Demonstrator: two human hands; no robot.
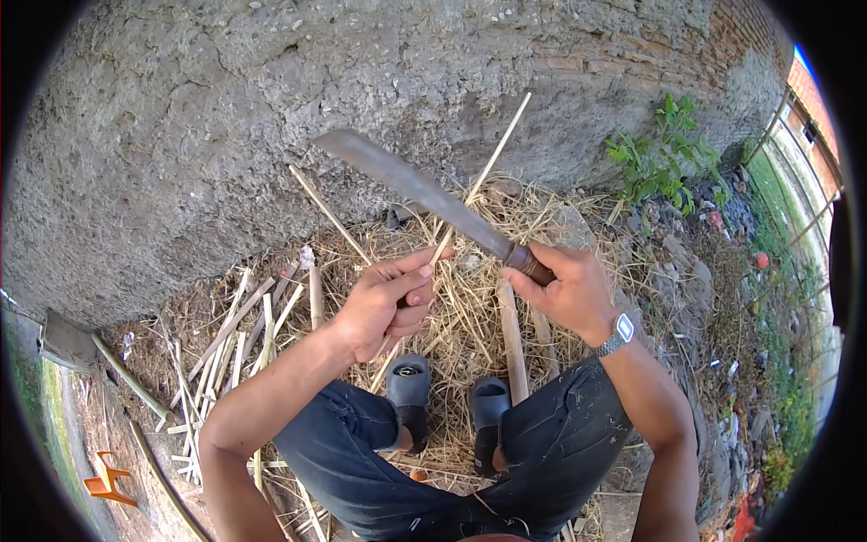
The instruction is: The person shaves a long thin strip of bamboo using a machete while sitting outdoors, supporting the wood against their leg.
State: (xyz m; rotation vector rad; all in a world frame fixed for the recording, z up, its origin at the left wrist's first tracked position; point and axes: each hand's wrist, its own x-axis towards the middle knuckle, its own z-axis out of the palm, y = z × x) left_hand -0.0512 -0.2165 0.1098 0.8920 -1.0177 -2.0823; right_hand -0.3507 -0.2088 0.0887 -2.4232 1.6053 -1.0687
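Note:
My right hand (573,287) is closed around the dark wooden handle of a machete (411,187). Its long grey blade slants up and to the left, crossing over a thin pale stick (498,155). That stick is gripped in my left hand (395,303), pinched between thumb and fingers. From there it rises to the upper right, and its lower part shows beneath the hand. The blade appears to lie against the stick just above my left fingertips; whether it cuts in I cannot tell. Another pale stick (327,212) slants behind my left hand, its lower end hidden.
Straw and shavings (465,312) cover the ground around my sandals (408,381). Split sticks (230,348) lie piled at left. A thicker pole (512,343) lies near my right foot. A rough wall (226,117) rises ahead, with a green plant (668,149) and rubble at right.

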